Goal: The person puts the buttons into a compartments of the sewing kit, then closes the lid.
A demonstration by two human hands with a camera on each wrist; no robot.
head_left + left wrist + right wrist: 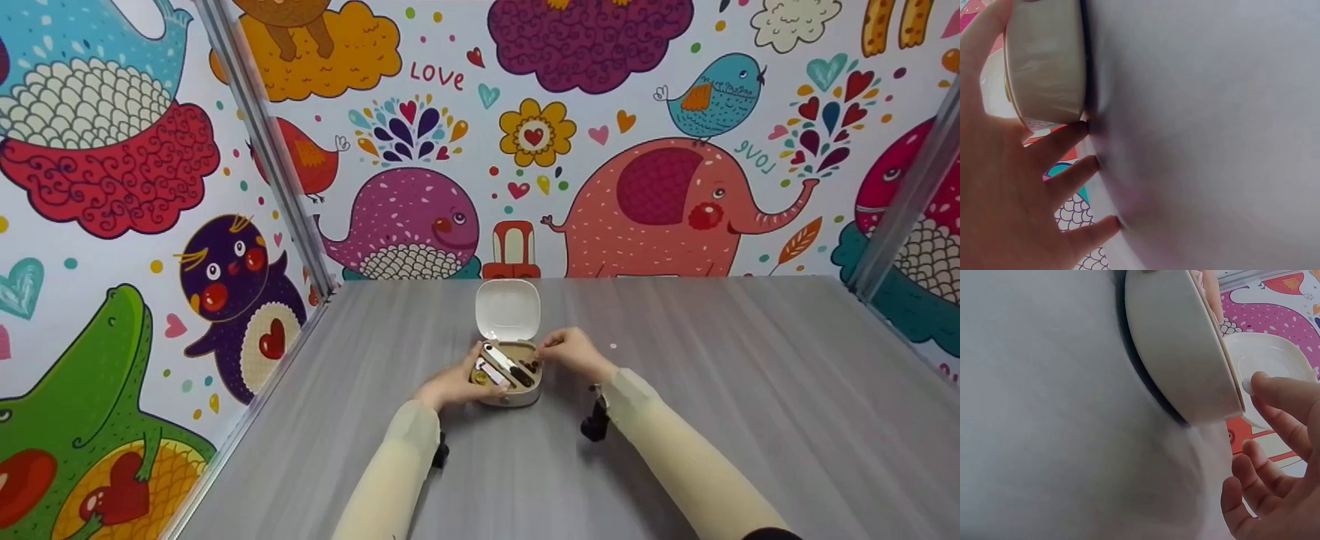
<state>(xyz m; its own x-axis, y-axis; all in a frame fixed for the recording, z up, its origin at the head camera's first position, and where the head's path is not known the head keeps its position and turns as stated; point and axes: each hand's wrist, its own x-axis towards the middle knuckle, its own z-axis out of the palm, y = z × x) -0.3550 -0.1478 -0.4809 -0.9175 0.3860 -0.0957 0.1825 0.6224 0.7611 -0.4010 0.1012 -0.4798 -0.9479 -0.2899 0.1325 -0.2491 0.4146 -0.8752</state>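
A small white case (491,400) with rounded corners sits on the table, its hinged lid (508,309) raised at the back. Inside lie a white-and-black tool (510,365), a pale strip-like piece (493,373), a small yellow item (481,378) and several dark red beads (531,364) in separate compartments. My left hand (455,382) holds the case at its left side, thumb along the front rim, other fingers spread down beside it. At the right rim, my right hand (574,352) pinches a tiny white piece (1247,386) between thumb and index finger.
A tiny white speck (613,346) lies on the grey table (712,390) to the right of the case. Patterned panels (645,202) with cartoon animals stand behind the table and along its left side, joined by metal posts (266,142).
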